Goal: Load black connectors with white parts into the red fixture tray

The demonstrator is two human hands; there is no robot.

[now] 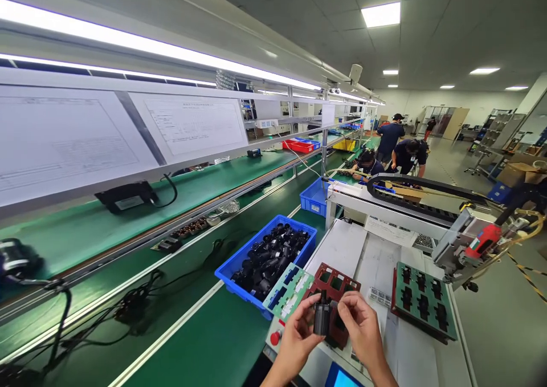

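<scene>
My left hand (294,337) is closed around a black ribbed plastic housing (322,318), held upright with its narrow end up. Just to its right, my right hand (364,329) has thumb and fingertips pressed together; whatever they pinch, if anything, is hidden. Both hands are above a dark red fixture (328,274) with rectangular openings. A light green slotted plate (287,291) lies beside it, by the rim of the blue bin (225,274), which is heaped with black plastic parts (269,257).
A green fixture (421,331) loaded with several black parts sits on the machine bed at right. Above it hangs a machine head with a red tool (484,241). A red button (276,337) is near my left wrist. Another blue bin (314,198) and co-workers (391,139) are farther back.
</scene>
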